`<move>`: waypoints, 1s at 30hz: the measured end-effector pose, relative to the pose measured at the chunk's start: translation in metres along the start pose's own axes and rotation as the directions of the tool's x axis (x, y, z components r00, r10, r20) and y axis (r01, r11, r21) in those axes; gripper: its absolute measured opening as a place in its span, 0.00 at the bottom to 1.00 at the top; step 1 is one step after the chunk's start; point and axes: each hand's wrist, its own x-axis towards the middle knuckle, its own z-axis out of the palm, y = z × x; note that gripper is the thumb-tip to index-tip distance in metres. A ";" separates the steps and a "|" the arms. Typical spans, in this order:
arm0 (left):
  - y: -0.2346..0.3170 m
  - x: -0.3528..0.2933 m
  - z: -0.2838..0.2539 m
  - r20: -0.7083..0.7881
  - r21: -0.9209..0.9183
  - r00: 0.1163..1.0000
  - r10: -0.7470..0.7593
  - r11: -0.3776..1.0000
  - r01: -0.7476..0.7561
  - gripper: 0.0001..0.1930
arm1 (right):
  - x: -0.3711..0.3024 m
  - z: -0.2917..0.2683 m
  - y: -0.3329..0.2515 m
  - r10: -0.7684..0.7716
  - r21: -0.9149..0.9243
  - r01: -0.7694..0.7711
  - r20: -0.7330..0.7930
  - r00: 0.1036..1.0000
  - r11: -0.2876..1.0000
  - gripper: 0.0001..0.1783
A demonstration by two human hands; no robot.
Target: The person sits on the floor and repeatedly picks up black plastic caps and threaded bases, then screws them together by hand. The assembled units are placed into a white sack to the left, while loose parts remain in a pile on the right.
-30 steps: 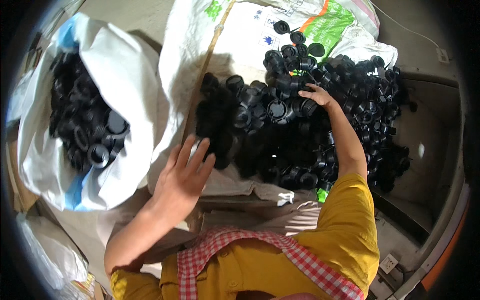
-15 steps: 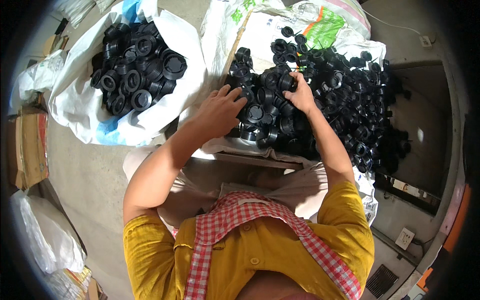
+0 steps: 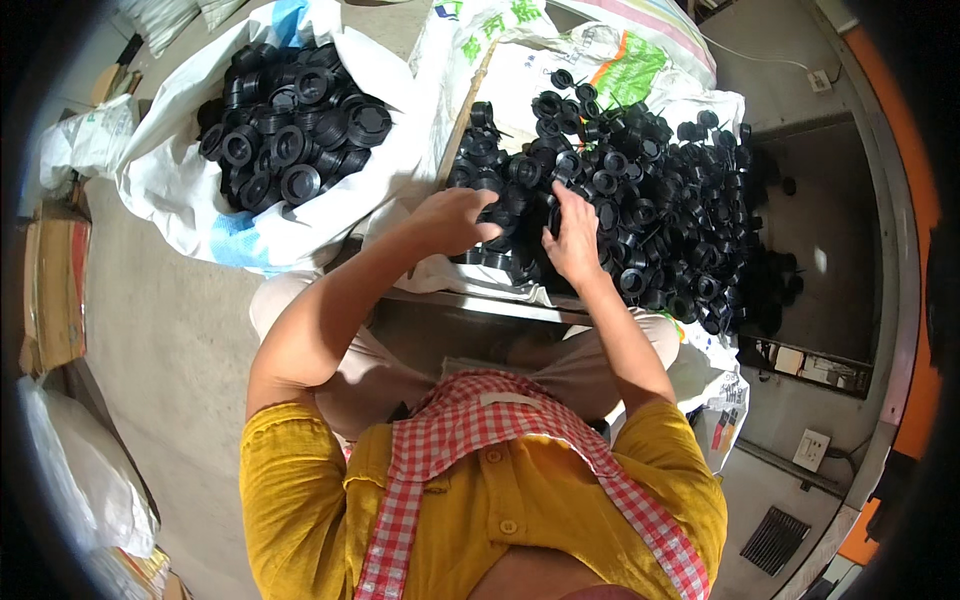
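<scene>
Black round plastic caps (image 3: 640, 215) lie in a broad heap on white sacking in front of me. My left hand (image 3: 458, 220) is at the heap's left near edge, thumb and fingers apart around a gap, fingertips against the caps there. A little to its right, my right hand (image 3: 573, 238) has its thumb and fingers around the rim of one black cap (image 3: 552, 212), mostly hidden among the others. Left of the heap, an open white sack (image 3: 170, 165) holds more black caps (image 3: 290, 148) with ribbed sides.
A wooden strip (image 3: 463, 115) runs along the heap's left side. Cardboard boxes (image 3: 55, 290) and clear plastic bags (image 3: 100, 470) line the far left. At right are a dark recess (image 3: 830, 240) and a wall socket (image 3: 811, 450). Printed sacking (image 3: 630, 68) lies behind the heap.
My right hand has moved left and nearer to me, toward my left hand. My left hand has shifted slightly right and nearer, its fingers now turned toward the right. The view has shifted slightly.
</scene>
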 end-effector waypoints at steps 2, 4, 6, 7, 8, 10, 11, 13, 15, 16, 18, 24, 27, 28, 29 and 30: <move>0.007 0.002 0.001 0.048 -0.387 0.999 -0.014 0.921 0.032 0.34 | 0.001 -0.013 -0.029 -0.068 0.120 0.090 -0.177 0.982 0.989 0.52; 0.003 0.011 0.022 0.041 -0.737 0.978 0.205 0.667 -0.109 0.37 | -0.004 -0.010 -0.055 -0.045 0.305 0.105 -0.196 0.980 0.947 0.58; 0.009 0.011 0.030 -0.283 -0.679 0.902 0.325 0.596 -0.428 0.34 | -0.007 -0.002 -0.078 -0.094 0.533 0.208 -0.232 0.968 0.820 0.63; 0.013 0.005 0.017 -0.312 -0.550 0.880 0.357 0.688 -0.474 0.31 | -0.009 -0.003 -0.086 -0.126 0.641 0.271 -0.263 0.956 0.718 0.65; 0.006 0.008 0.015 -0.259 -0.564 0.919 0.296 0.727 -0.393 0.31 | -0.009 -0.010 -0.086 -0.154 0.681 0.281 -0.243 0.958 0.676 0.68; -0.002 0.012 0.018 -0.363 -0.483 0.897 0.252 0.773 -0.412 0.30 | -0.015 -0.030 -0.079 -0.069 0.688 0.263 -0.296 0.953 0.676 0.61; -0.001 0.009 0.017 -0.321 -0.545 0.918 0.231 0.748 -0.379 0.30 | -0.018 -0.041 -0.073 0.009 0.659 0.219 -0.324 0.946 0.719 0.58; 0.000 0.004 0.011 -0.229 -0.658 0.952 0.204 0.688 -0.306 0.32 | -0.013 -0.062 -0.053 0.178 0.589 0.022 -0.279 0.944 0.808 0.51; 0.005 0.000 0.006 -0.158 -0.628 0.931 0.329 0.694 -0.352 0.32 | -0.008 -0.067 -0.039 0.109 0.624 -0.103 0.028 0.994 0.774 0.38; 0.008 -0.002 0.006 -0.170 -0.592 0.895 0.413 0.684 -0.427 0.30 | -0.009 -0.068 -0.038 0.072 0.643 -0.234 0.268 0.961 0.729 0.34; 0.016 -0.010 0.011 -0.139 -0.446 0.834 0.534 0.718 -0.534 0.24 | -0.013 -0.064 -0.028 -0.102 0.700 -0.381 0.542 0.834 0.604 0.20; 0.016 -0.024 0.038 -0.125 -0.002 0.569 0.813 0.573 -0.819 0.25 | -0.042 -0.055 -0.031 -0.010 0.576 -0.274 0.441 0.898 0.770 0.10; 0.013 -0.027 0.046 -0.163 0.038 0.547 0.821 0.560 -0.828 0.23 | -0.045 -0.057 -0.055 -0.243 0.043 0.239 0.109 0.964 0.970 0.08; 0.015 -0.026 0.045 -0.175 0.013 0.538 0.824 0.549 -0.836 0.22 | -0.050 -0.047 -0.042 -0.192 0.231 0.156 0.141 0.971 0.960 0.10; 0.016 -0.026 0.045 -0.178 0.021 0.531 0.829 0.543 -0.840 0.21 | -0.054 -0.037 -0.031 -0.148 0.407 0.062 0.183 0.972 0.911 0.11; 0.016 -0.026 0.044 -0.181 0.028 0.524 0.833 0.537 -0.843 0.20 | -0.061 -0.033 -0.022 0.013 0.695 -0.347 0.437 0.899 0.630 0.17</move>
